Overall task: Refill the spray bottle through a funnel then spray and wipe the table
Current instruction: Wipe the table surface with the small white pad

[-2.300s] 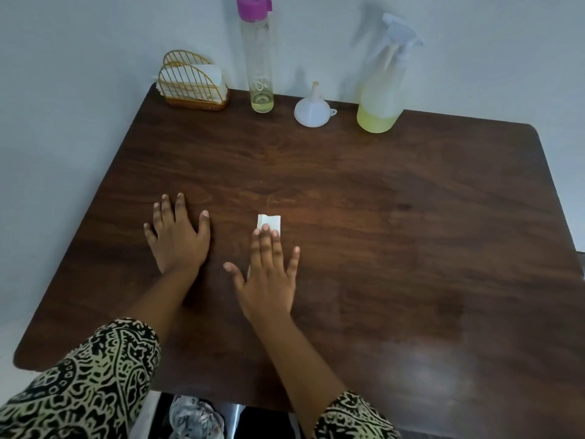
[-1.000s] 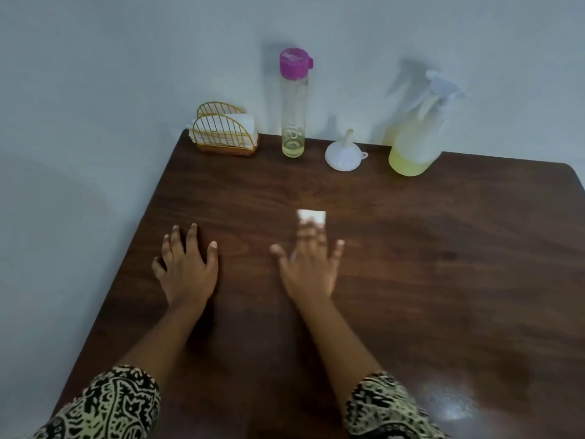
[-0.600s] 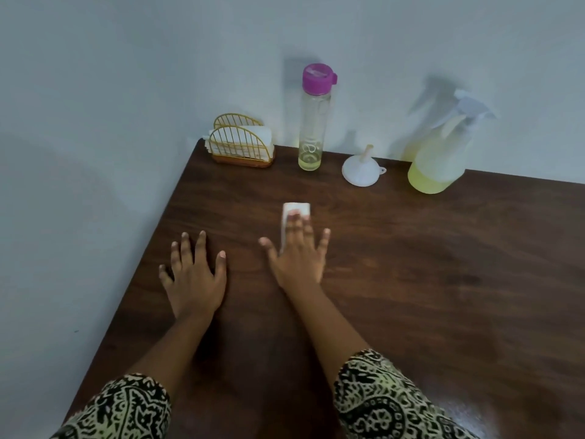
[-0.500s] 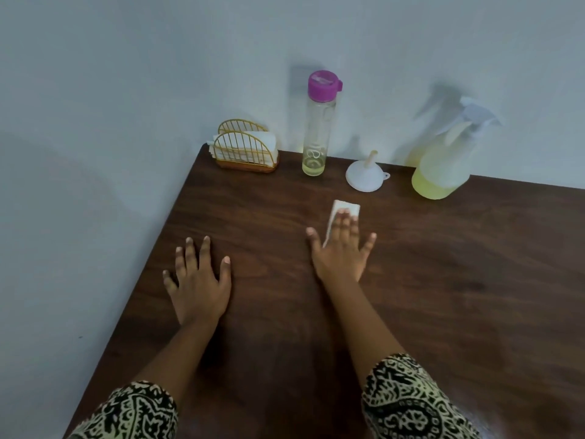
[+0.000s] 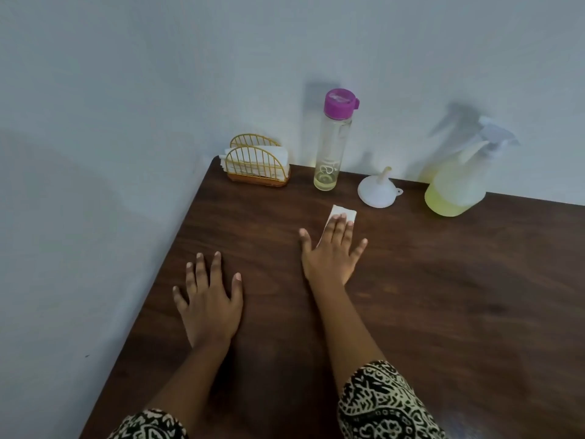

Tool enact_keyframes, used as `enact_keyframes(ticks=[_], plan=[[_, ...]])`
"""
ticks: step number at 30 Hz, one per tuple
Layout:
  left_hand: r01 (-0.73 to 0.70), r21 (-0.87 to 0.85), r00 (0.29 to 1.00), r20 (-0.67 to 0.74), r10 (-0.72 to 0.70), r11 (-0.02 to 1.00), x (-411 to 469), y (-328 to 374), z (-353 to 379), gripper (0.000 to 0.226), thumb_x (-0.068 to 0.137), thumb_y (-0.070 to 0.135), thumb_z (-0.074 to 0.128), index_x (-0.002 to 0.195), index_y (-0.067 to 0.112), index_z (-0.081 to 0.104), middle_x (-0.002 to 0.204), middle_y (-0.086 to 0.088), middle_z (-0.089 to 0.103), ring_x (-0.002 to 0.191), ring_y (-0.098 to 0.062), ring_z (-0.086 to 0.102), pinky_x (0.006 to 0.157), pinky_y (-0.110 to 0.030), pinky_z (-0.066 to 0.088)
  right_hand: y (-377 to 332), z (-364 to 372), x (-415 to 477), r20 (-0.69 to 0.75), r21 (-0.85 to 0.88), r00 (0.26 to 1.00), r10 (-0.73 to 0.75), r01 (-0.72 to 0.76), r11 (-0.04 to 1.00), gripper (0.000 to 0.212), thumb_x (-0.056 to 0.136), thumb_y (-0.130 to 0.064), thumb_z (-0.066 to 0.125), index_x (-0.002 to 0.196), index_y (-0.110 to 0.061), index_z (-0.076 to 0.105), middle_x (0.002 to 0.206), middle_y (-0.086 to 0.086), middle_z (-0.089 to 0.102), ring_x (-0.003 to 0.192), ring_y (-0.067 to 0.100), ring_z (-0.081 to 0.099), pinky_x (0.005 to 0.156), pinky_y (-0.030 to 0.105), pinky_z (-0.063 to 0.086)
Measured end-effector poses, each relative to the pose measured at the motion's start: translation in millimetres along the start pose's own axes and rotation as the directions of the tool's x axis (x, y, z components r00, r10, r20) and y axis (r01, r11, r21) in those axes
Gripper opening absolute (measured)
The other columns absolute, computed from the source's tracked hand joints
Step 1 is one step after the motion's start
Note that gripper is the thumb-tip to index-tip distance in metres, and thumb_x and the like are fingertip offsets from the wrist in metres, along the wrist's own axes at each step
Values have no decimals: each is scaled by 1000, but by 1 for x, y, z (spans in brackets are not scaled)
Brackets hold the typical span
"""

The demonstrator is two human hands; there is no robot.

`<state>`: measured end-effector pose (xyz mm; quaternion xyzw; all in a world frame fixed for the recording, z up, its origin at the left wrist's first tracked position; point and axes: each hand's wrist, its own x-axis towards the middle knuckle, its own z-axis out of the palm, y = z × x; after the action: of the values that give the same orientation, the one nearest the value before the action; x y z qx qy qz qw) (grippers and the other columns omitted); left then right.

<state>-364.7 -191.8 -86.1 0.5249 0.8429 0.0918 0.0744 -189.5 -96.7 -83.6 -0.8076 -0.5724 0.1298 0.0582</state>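
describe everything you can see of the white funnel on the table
The funnel is small, white and looks like matte plastic. It stands upside down: the wide mouth sits flat on the dark wooden table, and the narrow spout points up, leaning slightly right. A small tab with a hole sticks out from its rim on the right. It sits near the wall between the glass bottle and the spray bottle, touching neither. No hand touches it.
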Motion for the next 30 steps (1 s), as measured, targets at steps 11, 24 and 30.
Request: enact_keyframes(ticks=[11,24,30], plan=[[164,-299,967,-142,-214,940,0,-6,-4,49,98,18,48,146,11,40,153,-11,41,146,-27,29,115,-57,12,-72,17,-14,61,11,976,-208,208,978,76,93,-64,14,151,-19,-2,161,1,-7,147,20,-11,108,56,-20],[52,-533,953,-227,-202,845,-50,-59,-19,45,94,-4,50,137,6,52,138,-16,56,132,-35,48,110,-53,34,-46,18,-53,27,-32,951,-308,309,951,79,92,-64,19,152,-16,1,161,2,4,148,19,-1,111,54,-15],[64,-152,990,-118,-82,986,-51,-53,-12,47,96,13,49,143,14,46,152,-6,43,144,-25,33,113,-51,23,-72,27,-98,83,34,930,-359,358,933,80,93,-63,20,152,-14,-2,161,3,-2,147,21,-9,106,51,-26]])
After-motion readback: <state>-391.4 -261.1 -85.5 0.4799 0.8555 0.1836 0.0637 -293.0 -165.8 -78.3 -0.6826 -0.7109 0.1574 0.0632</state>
